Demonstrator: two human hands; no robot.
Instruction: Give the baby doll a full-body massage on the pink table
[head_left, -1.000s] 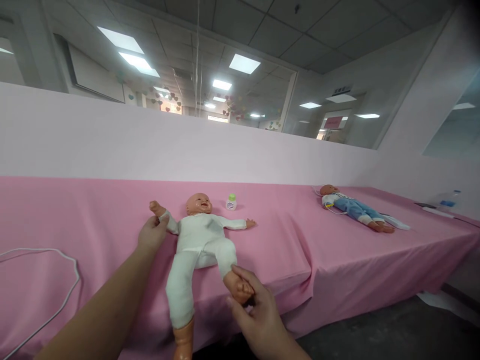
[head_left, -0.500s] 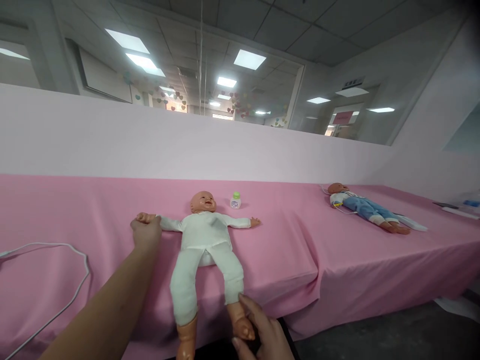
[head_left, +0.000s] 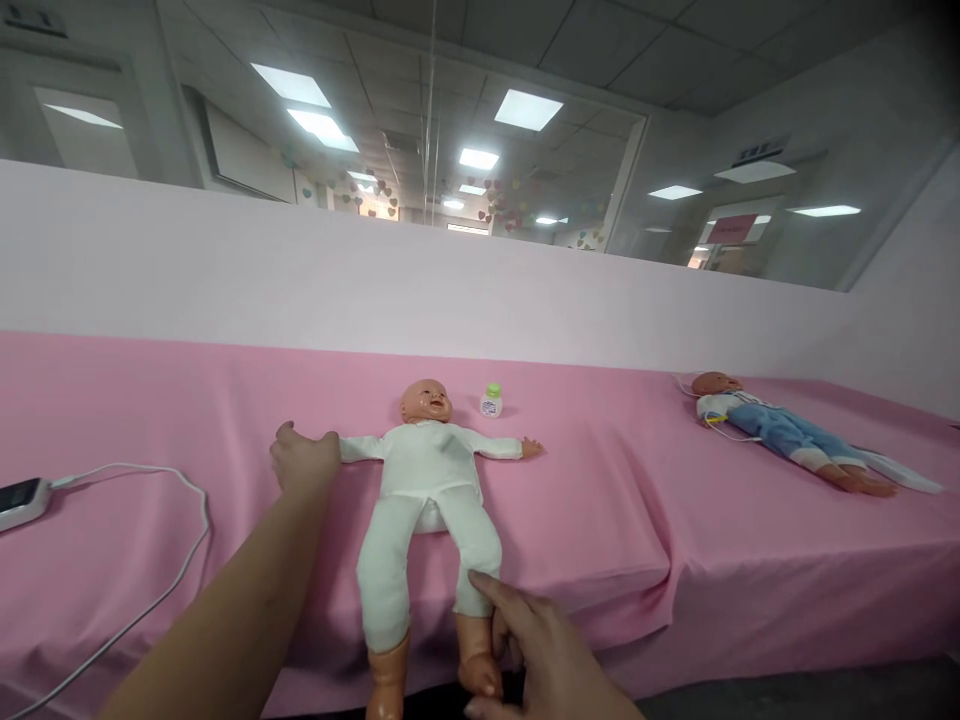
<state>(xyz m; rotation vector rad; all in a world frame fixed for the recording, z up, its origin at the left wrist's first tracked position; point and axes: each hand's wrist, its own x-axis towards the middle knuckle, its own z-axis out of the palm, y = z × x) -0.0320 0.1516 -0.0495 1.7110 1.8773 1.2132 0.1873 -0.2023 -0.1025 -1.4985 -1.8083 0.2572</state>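
Observation:
A baby doll in a white top and white trousers lies on its back on the pink-covered table, its feet toward me. My left hand is at the end of the doll's arm on the left, thumb and fingers apart; it hides that doll hand. Beside the doll's other lower leg is my right hand, its index fingertip on the trouser leg and the thumb low by the foot, fingers spread. A small bottle with a green cap stands upright near the doll's head.
A second doll in blue trousers lies farther right, with thin tubing by its chest. At the left edge a white device with a dark screen has a white cable. Behind the pink cloth rises a white wall with a window.
My view has turned left, bringing in the white device. My left hand's fingers have loosened and spread at the doll's hand. My right index finger has shifted up the doll's leg.

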